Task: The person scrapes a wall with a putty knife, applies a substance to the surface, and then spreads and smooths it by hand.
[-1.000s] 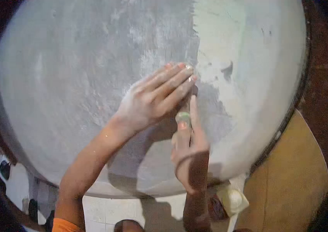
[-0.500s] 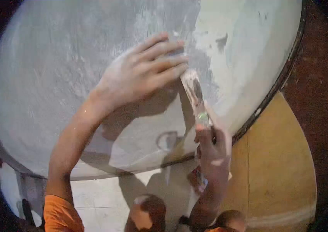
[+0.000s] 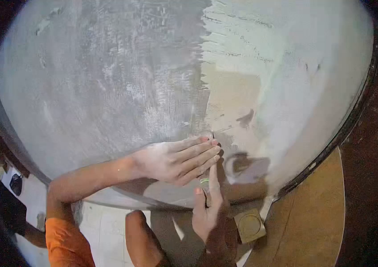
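Observation:
A large, rounded surface (image 3: 86,75) curves in front of me, grey and streaked on its left, with a pale, ragged-edged coating (image 3: 238,40) on its right. My right hand (image 3: 210,213) grips a scraper (image 3: 204,181) near the lower rim, with one finger stretched along the tool. Across the scraper's upper part lies my left hand (image 3: 177,161), flat, fingers extended and side by side, dusted with white powder. These fingers cover most of the blade; only its tip shows above them, beside the border between grey and pale areas.
Dark edging (image 3: 331,149) runs along the surface's right rim. Below it stands a tan panel (image 3: 304,213). A small square block with a round mark (image 3: 250,225) sits near my right forearm. Light tiles (image 3: 104,227) and my knee (image 3: 142,238) are underneath.
Both hands and the scraper appear lower in the view, as does the surface's dark smudge. My left hand now covers the blade, which showed below its fingers before.

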